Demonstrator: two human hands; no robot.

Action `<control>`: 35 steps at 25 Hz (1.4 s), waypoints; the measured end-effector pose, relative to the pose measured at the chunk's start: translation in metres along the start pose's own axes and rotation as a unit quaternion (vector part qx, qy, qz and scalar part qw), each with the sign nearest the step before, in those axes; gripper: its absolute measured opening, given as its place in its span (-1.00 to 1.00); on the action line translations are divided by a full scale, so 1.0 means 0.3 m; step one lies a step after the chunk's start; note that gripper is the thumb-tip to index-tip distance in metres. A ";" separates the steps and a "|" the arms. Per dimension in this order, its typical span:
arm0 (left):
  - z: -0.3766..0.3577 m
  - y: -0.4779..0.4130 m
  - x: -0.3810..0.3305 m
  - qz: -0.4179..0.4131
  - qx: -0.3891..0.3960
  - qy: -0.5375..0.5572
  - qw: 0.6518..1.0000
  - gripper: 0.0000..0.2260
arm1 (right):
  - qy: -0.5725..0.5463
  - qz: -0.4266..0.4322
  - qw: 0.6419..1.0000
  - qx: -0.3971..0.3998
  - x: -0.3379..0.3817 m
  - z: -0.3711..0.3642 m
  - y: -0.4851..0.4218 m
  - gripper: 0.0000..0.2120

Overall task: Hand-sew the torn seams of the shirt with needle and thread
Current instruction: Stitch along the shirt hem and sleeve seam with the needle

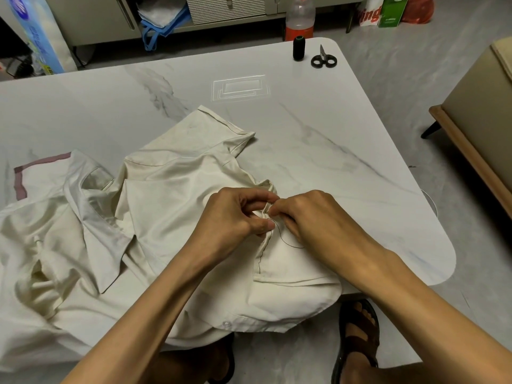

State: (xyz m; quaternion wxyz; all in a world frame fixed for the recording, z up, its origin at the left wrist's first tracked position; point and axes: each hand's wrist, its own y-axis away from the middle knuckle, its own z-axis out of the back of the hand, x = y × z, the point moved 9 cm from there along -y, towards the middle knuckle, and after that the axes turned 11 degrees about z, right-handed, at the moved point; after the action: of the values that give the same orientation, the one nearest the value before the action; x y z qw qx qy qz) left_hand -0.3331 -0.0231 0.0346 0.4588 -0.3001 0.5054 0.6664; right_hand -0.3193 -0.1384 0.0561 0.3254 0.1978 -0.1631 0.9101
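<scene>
A cream shirt lies crumpled over the near half of the marble table. A line of dark stitches runs up a seam toward my hands. My left hand pinches a raised fold of the seam between thumb and fingers. My right hand touches the same fold from the right, fingertips pinched together. A dark thread loops from the seam under my right fingers. The needle itself is too small to make out.
A black thread spool and small black-handled scissors stand at the table's far right corner. A plastic bottle sits on the floor behind. A beige seat is to the right. My sandalled foot is below the table edge.
</scene>
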 end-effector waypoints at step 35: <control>-0.032 0.017 0.040 0.102 0.001 0.309 0.946 -0.84 | -0.463 -0.167 0.846 -0.205 -0.100 0.037 0.013 -0.76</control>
State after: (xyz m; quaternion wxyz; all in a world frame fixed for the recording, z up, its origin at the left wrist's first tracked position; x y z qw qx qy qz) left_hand -0.3430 -0.0287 0.0231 0.2102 -0.4378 0.6507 0.5838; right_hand -0.2977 -0.1618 0.0511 0.3922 0.5493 -0.4421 0.5907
